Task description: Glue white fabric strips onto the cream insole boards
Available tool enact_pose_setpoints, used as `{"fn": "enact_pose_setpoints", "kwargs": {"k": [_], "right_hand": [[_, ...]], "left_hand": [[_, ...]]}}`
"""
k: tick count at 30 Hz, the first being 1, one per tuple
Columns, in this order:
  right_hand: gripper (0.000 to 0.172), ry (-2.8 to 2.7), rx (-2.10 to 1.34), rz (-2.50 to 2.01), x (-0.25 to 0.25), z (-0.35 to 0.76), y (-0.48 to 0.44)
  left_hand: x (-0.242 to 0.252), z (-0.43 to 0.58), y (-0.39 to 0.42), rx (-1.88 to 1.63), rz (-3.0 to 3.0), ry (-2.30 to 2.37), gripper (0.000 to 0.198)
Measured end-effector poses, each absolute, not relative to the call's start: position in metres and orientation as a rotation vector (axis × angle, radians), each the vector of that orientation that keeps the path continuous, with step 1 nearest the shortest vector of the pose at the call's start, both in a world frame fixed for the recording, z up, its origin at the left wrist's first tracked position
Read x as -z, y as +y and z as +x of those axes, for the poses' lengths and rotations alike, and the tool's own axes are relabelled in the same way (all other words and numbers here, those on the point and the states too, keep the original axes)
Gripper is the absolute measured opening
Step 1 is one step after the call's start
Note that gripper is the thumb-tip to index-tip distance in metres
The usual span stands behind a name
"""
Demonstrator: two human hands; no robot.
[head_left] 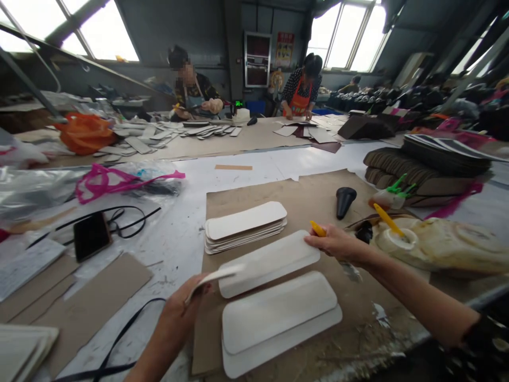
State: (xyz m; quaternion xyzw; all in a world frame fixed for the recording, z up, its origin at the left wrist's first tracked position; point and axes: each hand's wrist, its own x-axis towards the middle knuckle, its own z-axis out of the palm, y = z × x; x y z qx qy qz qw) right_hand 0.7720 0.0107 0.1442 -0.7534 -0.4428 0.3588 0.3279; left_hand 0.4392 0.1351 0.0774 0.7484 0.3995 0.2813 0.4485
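Note:
My left hand [183, 307] is closed on the near end of a thin white rounded panel [217, 276] and lifts it off the cardboard sheet [306, 199]. My right hand [336, 243] grips a yellow-handled brush [318, 229] and rests its fingertips on the far end of another white panel [270, 262]. Two more white panels [278, 313] lie overlapped just in front of me. A stack of the same panels [244, 225] sits further back on the cardboard.
A glue pot with a yellow brush [392, 231] and a black cone cap [344, 201] stand to the right. A phone [91, 235] with black cable lies left. Striped material stacks [417, 170] are far right. Two people work at the far table.

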Motion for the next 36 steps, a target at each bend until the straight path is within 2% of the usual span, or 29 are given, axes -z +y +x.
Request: {"fn": "enact_pose_setpoints", "kwargs": {"k": [3,5,7,12,16,20,22,25,28,32,36], "right_hand": [[0.038,-1.109,-0.956,-1.902,-0.158,0.763,0.000],[0.041,-1.064,-0.988,-1.858,-0.164,0.756,-0.008],[0.043,-1.028,-1.022,-1.819,-0.167,0.748,-0.016],[0.047,-0.904,-1.162,-1.723,-0.165,0.732,-0.042],[0.050,-0.762,-1.306,-1.545,-0.152,0.726,-0.064],[0.047,-0.904,-1.326,-1.721,-0.131,0.735,-0.079],[0.043,-1.165,-1.212,-1.949,-0.122,0.746,-0.079],[0.037,-1.572,-0.749,-2.282,-0.122,0.760,-0.063],[0.035,-1.702,-0.337,-2.493,-0.137,0.769,-0.023],[0.038,-1.669,-0.156,-2.592,-0.150,0.776,0.053],[0.040,-1.588,-0.171,-2.666,-0.137,0.785,0.115]], "left_hand": [[-0.098,0.434,0.126,-0.885,1.206,1.176,0.040],[-0.108,0.431,0.117,-0.899,0.969,1.144,0.052],[-0.114,0.428,0.105,-0.821,0.871,1.091,0.054],[-0.115,0.423,0.076,-0.666,0.784,1.035,0.040],[-0.106,0.423,0.057,-0.581,0.536,0.948,0.039],[-0.092,0.430,0.043,-0.523,0.607,0.986,0.044],[-0.084,0.434,0.040,-0.502,0.732,1.057,0.046],[-0.073,0.435,0.041,-0.519,0.864,1.193,0.044],[-0.073,0.430,0.049,-0.599,0.927,1.326,0.042],[-0.095,0.430,0.074,-0.675,1.009,1.418,0.048],[-0.117,0.456,0.134,-0.693,1.291,1.332,0.045]]}}
